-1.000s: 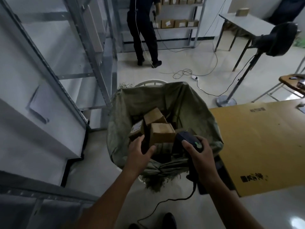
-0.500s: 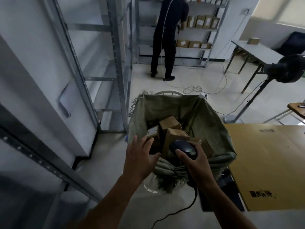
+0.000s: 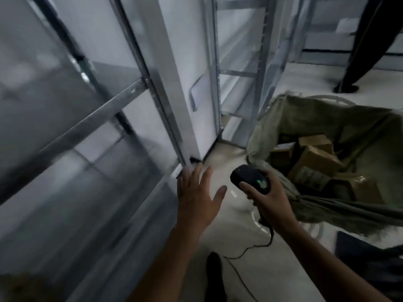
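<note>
shoe (image 3: 214,269): dark, down by the near edge, below both hands
cable (image 3: 246,251): black, drops out of the grip's bottom end and loops over the floor toward the shoe
right hand (image 3: 270,201): wrapped round the scanner (image 3: 250,178), thumb lying over the top of the head, the other fingers curled round the grip
scanner, where: in that right fist, just right of the left fingertips and not touching them, at the near-left rim of the sack
scanner, axis: long axis runs from the grip down by the wrist up and left to the head; the nose points away from the person and off to the left, toward the rack's foot
left hand (image 3: 197,199): flat and spread, fingers straight, holding nothing, palm down over the floor
rack (image 3: 135,88): grey metal; its foot sits right past the left fingertips
sack (image 3: 305,118): green, mouth open, right of the right-hand fingers
boxes (image 3: 316,158): brown cardboard, piled inside the sack
writing: green glow on the scanner's head; paper tag (image 3: 198,92) on the white panel beyond the left fingers is too blurry to read
person (image 3: 366,40): dark trouser legs far back right
changed: half a second ago the left hand was at the sack's rim by the boxes; now it's swung out left to the rack, and the sack has slid to the right of the view
</note>
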Demonstrator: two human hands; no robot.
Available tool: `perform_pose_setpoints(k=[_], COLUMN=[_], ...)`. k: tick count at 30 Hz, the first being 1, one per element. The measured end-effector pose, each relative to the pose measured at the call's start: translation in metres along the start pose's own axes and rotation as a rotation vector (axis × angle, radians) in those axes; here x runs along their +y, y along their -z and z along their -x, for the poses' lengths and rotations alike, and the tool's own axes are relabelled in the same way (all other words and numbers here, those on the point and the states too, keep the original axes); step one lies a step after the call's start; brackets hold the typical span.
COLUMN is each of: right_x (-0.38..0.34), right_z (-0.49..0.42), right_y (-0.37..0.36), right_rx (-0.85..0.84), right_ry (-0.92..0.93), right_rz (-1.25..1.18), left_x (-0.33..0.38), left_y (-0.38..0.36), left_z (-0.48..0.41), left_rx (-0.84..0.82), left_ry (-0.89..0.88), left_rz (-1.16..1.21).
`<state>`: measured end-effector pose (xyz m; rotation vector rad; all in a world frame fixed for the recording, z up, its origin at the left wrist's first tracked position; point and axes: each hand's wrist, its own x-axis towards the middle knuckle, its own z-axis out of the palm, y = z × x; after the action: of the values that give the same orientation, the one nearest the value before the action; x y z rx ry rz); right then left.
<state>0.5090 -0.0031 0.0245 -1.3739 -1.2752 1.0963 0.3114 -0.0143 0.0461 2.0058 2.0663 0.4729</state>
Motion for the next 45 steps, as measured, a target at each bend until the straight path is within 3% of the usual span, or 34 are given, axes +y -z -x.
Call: perform_pose_setpoints(k=[12,24,28,37,41,45], right_x=[-0.021,-0.050,-0.056,-0.061,-0.055,-0.041], right_z=[0.093,0.181,0.210,0.222,0.209,0.196], right_y=[-0.129,-0.289,-0.336,-0.404,-0.421,-0.431], right_rx=[-0.497,-0.829,-0.888,-0.910,-0.897,-0.944], right_ry=[0.073,0.165,0.192,0.225,0.201,0.161], right_rz=[-0.014,0.032,0.047,0.119,0.124,0.136], left_x=[-0.112,-0.246,-0.297,-0.400,-0.421,-0.427], left_y=[0.053,0.104,0.115,0.115,0.090,0.071], left_z=[0.176,0.304,0.327,0.311,0.299,0.292], left_rx=[0.186,0.310,0.310,0.176,0.129,0.182], left_ry=[0.516,0.896,0.934,0.902,0.915,0.941], left_rz=[-0.022,-0.016,0.057,-0.027,-0.111,-0.144])
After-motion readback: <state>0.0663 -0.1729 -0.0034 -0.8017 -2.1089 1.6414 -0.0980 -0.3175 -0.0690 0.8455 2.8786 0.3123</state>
